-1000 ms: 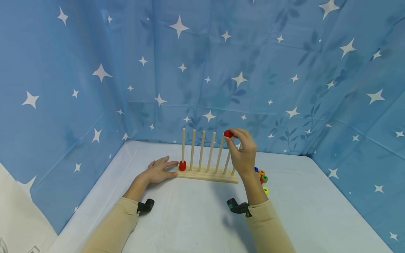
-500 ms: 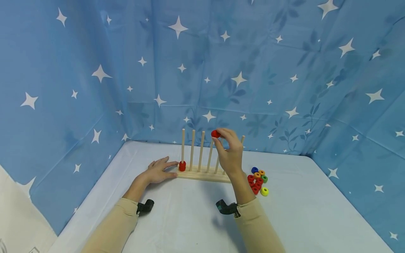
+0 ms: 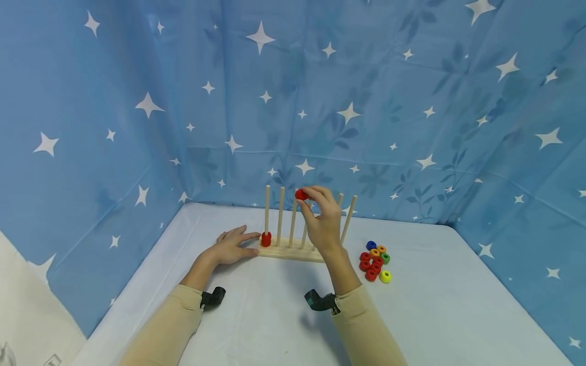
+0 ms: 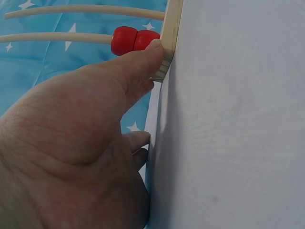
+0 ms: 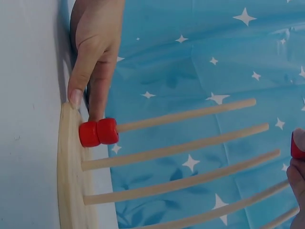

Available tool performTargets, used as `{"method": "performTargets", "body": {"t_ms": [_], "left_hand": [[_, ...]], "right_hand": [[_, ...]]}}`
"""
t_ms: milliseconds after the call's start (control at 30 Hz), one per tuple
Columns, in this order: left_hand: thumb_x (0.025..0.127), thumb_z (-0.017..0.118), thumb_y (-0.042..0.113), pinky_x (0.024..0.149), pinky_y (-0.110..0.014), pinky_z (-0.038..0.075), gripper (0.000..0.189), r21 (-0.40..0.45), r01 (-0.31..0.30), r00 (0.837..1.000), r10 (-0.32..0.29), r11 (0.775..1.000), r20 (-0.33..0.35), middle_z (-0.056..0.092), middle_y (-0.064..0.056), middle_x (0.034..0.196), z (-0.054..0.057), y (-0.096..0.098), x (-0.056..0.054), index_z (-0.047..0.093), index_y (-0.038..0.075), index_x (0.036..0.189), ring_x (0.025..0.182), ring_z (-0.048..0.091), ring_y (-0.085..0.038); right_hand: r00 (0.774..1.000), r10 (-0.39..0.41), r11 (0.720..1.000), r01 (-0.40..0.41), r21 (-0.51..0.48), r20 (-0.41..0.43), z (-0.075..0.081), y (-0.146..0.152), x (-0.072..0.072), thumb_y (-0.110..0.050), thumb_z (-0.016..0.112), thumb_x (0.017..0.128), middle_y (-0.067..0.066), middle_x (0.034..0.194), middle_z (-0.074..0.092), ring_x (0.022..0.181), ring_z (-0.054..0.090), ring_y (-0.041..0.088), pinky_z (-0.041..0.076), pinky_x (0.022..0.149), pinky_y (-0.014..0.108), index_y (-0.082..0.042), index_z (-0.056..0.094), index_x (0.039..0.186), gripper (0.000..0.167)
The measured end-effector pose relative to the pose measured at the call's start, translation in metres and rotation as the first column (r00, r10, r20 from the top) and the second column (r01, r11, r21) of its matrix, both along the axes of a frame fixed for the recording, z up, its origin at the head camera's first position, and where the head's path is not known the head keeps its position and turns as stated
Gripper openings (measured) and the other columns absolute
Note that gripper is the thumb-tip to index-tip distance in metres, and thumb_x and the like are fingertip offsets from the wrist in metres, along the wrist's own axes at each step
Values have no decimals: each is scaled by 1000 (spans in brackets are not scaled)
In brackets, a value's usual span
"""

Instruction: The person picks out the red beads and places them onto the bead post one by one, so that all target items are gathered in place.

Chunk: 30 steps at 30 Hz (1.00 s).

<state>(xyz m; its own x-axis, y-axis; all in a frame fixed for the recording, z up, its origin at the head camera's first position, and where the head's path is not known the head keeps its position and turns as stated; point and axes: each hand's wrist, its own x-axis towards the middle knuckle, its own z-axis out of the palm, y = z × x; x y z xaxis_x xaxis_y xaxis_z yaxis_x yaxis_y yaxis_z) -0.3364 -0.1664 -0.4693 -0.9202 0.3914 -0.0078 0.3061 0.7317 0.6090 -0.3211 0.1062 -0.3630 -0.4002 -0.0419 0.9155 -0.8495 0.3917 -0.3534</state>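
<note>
A wooden peg stand [image 3: 288,252] with several upright pegs rests on the table. Two red beads [image 3: 266,239] are stacked at the foot of its leftmost peg. My left hand [image 3: 231,247] lies at the stand's left end, fingers spread and fairly straight; in the left wrist view the thumb [image 4: 138,64] touches the base's end beside the beads. Between thumb and fingertips, my right hand [image 3: 326,223] pinches another red bead [image 3: 300,194], up by the top of the third peg from the left. That hand hides parts of the pegs behind it. The right wrist view shows this bead [image 5: 297,149] only partly.
Right of the stand, a loose cluster holds several red beads [image 3: 371,275], a blue bead [image 3: 371,245], orange beads [image 3: 375,253], a green bead [image 3: 385,258] and a yellow bead [image 3: 386,276]. A starry blue curtain [image 3: 293,101] hangs behind the white table [image 3: 247,315].
My right hand has carried the red bead leftward along the peg tops, uncovering the bead cluster and the right-hand pegs. My left hand has stayed at the stand's end.
</note>
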Motion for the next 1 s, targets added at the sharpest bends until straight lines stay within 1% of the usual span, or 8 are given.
{"method": "performTargets", "body": {"t_ms": [167,367,500,633,733,833,1000], "left_hand": [[99,66,52,123,-72,1,67,1,-6,1000,6,1000,-4,17,-29,170,-1,1,0,51,21,156,157,10,-54],[99,66,50,124,-70,2,66,-4,-16,1000,16,1000,2,18,-28,171,-1,2,0,51,21,156,157,11,-53],[99,67,50,124,-71,3,65,-11,-21,1000,21,1000,5,19,-27,171,1,2,0,51,22,156,157,12,-52],[99,67,50,125,-70,3,65,-19,-26,1000,27,999,10,20,-25,171,1,2,0,51,23,156,158,13,-51],[99,68,50,125,-70,4,65,-23,-31,999,31,999,12,20,-25,171,2,2,0,52,23,156,158,14,-51],[99,68,49,125,-69,3,64,-23,-36,999,37,999,16,20,-24,171,2,2,0,52,24,155,158,13,-50],[99,67,50,125,-70,3,64,-14,-35,999,36,999,15,19,-24,172,1,1,0,52,24,156,158,12,-51]], "right_hand": [[1000,9,1000,-9,-2,2,-1,-6,0,-5,78,93,15,114,71,102,70,28,60,91,29,1,75,118,26],[1000,3,1000,-3,-7,-28,-1,-14,1,-5,78,92,14,111,73,97,72,28,62,85,39,1,76,116,25],[999,30,1000,-30,-7,-13,-1,-18,3,-5,77,93,14,113,72,98,71,28,63,85,42,0,75,118,25],[999,43,999,-43,2,14,-1,-21,4,-5,76,94,14,116,71,103,71,27,62,89,40,0,75,119,26],[999,35,999,-36,21,20,-1,-24,5,-5,76,95,14,117,70,105,70,27,61,91,37,1,75,119,25],[999,30,998,-31,45,23,1,-26,4,-6,75,96,14,117,70,105,69,27,61,90,37,0,75,119,24],[999,32,996,-33,78,16,4,-28,5,-7,75,96,14,115,71,101,69,27,61,88,40,0,75,118,23]]}}
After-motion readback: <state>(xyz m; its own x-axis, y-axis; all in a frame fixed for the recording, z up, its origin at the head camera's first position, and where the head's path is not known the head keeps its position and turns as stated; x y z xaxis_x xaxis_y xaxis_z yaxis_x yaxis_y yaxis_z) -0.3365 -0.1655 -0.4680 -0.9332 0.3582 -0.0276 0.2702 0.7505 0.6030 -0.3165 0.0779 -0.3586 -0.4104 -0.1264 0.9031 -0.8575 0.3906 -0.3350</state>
